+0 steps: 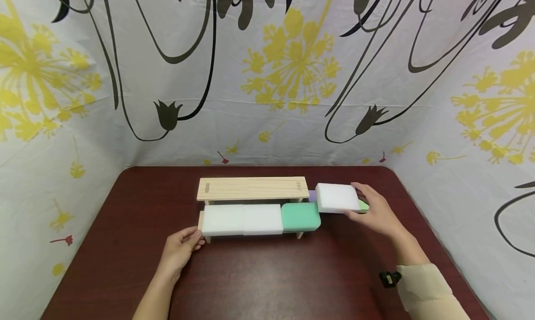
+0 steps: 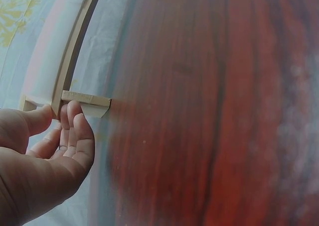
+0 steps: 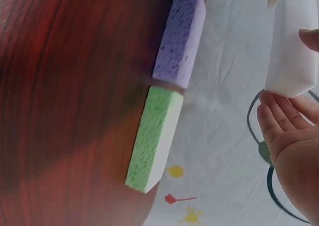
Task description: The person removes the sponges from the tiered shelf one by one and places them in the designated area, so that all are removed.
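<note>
My right hand (image 1: 374, 211) grips a white sponge block (image 1: 337, 198) by its right end, thumb on the near side. In the right wrist view the white sponge is held above the level of a purple sponge (image 3: 179, 37) and a light green sponge (image 3: 149, 141) lying on the table. With thumb and fingers, my left hand (image 1: 179, 250) pinches the left end of a low wooden rack (image 1: 201, 221). Along that rack lie two white sponges (image 1: 242, 220) side by side, then a teal green sponge (image 1: 300, 217) at the right end. The left wrist view shows a wooden leg (image 2: 87, 99) beside my fingertips.
Just behind the loaded rack stands a second low wooden rack (image 1: 252, 188) with a bare top. Both are on a dark red wooden table (image 1: 263, 278). Patterned white cloth (image 1: 259, 139) hangs at the back and sides, close to the table edges.
</note>
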`<act>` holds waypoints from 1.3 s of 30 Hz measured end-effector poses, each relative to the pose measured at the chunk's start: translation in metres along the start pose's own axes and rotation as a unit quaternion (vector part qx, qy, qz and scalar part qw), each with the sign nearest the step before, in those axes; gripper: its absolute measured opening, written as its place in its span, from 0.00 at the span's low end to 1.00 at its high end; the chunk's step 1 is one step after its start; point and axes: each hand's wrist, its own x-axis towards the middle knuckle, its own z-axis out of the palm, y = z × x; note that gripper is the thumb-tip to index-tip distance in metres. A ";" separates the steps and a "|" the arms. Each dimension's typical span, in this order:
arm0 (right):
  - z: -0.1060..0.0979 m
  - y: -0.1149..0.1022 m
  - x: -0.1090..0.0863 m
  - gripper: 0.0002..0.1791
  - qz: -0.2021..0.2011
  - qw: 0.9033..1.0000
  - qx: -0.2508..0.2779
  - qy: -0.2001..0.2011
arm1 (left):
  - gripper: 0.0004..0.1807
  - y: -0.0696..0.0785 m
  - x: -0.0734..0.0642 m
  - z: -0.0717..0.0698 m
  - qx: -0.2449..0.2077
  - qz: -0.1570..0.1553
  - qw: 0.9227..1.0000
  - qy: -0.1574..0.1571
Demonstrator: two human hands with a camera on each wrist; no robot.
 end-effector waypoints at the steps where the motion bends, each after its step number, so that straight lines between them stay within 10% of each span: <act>1: -0.001 0.001 -0.002 0.44 0.003 1.000 0.000 -0.003 | 0.19 0.000 0.000 0.000 0.000 0.000 1.000 0.000; 39: 0.038 0.037 -0.029 0.45 0.018 0.996 -0.003 -0.091 | 0.20 -0.001 0.001 0.000 -0.001 0.000 1.000 -0.004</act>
